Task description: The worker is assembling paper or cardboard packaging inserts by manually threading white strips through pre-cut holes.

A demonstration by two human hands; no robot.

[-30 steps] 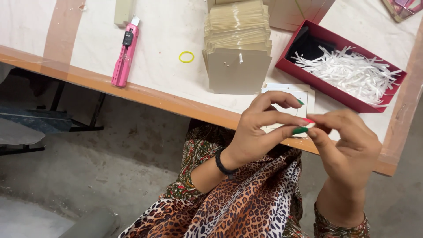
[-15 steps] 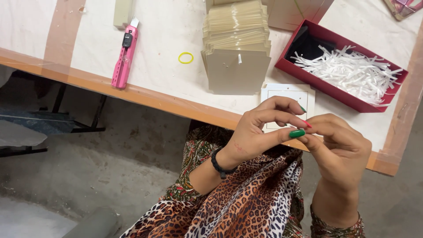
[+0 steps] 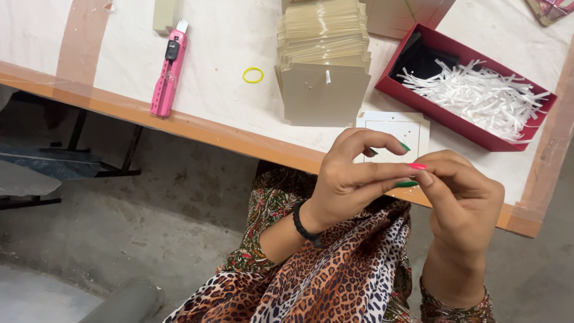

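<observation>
the left hand (image 3: 353, 179) and right hand (image 3: 463, 200) meet fingertip to fingertip just off the tabletop (image 3: 227, 90) edge, pinched together on something too small to make out — held close over the lap, just below the white card (image 3: 394, 128) — probably for fine fingerwork.

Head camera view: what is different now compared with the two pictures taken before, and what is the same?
Very little changed. The left hand and right hand stay pressed fingertip to fingertip over the table edge; they only shifted slightly lower. Whatever they pinch is too small to see. The pink cutter, yellow rubber band, stack of beige cards, white card and red box of white strips did not move.
</observation>
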